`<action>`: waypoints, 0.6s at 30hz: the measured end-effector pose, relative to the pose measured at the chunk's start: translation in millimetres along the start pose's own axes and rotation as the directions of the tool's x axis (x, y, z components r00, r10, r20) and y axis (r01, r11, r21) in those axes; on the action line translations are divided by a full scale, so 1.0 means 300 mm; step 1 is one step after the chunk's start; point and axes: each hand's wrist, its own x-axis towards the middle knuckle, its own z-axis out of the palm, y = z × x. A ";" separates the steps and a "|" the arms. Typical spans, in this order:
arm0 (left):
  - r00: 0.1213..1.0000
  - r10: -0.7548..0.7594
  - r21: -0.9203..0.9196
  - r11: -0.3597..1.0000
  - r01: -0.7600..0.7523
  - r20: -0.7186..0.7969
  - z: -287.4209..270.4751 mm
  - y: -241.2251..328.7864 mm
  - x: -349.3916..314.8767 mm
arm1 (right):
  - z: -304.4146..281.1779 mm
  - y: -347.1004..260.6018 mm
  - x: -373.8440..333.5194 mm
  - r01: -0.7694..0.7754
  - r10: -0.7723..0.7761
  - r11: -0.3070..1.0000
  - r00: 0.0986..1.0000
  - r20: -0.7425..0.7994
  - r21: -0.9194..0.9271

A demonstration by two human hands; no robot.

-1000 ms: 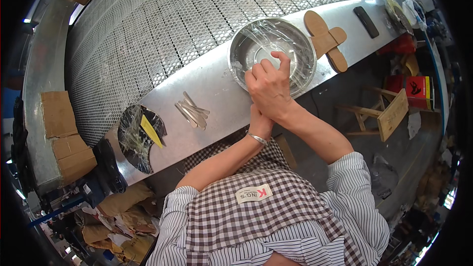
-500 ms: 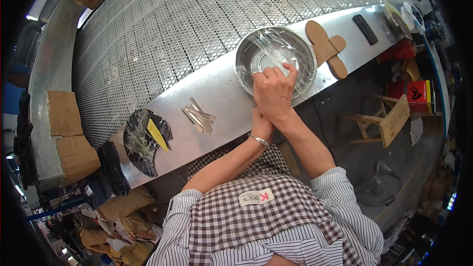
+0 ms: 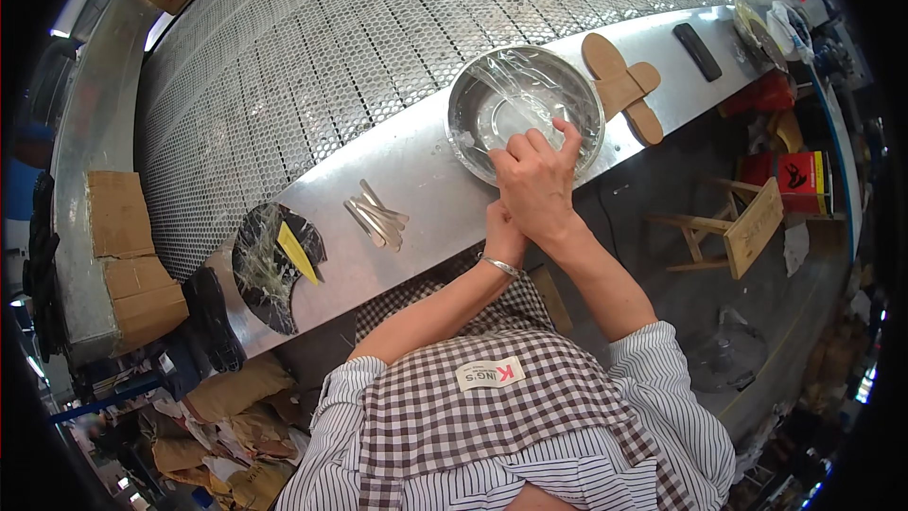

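The shiny metal bowl (image 3: 455, 104), with glossy clear plastic film (image 3: 525, 85) at its mouth, stands on a smooth, sheeny metal desk (image 3: 421, 180), matt brown flat pieces (image 3: 619, 87) to its right, bright metallic strips (image 3: 376, 216) to its left.

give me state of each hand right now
Left hand: partly hidden, open or closed cannot be told.
Right hand: fingers curled, by the steel bowl; cannot tell if holding anything.
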 end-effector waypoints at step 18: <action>0.971 0.054 -0.176 0.984 -0.013 0.234 -0.027 -0.103 0.067 | 0.077 -0.070 0.041 0.071 -0.064 0.993 0.995 0.075 -0.090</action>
